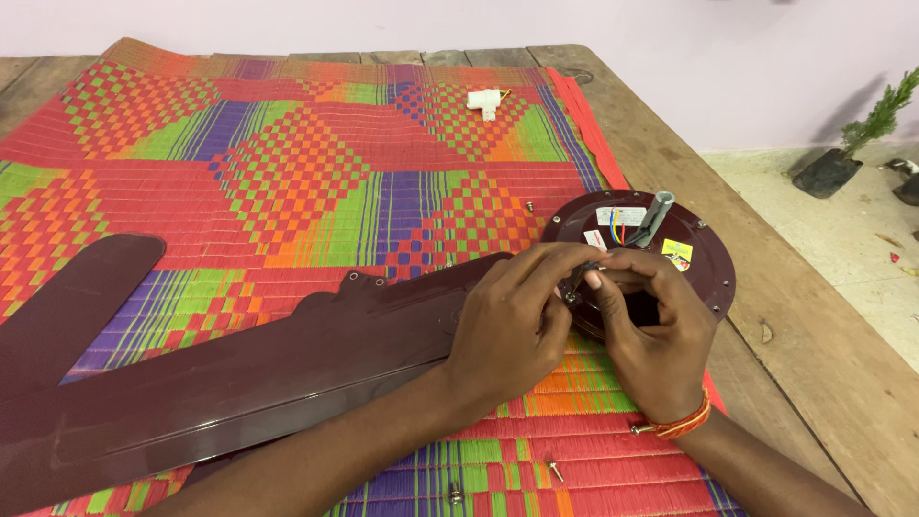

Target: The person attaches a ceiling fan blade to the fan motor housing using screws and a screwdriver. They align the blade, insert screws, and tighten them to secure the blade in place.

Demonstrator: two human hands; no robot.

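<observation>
Maroon fan motor (670,251) — left hand (512,321) and right hand (651,330) pinch its edge.

A white plastic connector (484,100) lies far off on the woven mat (287,163).

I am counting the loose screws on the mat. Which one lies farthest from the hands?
The small screw left of the fan motor, above both hands; the others lie below, near the wrists.
</observation>
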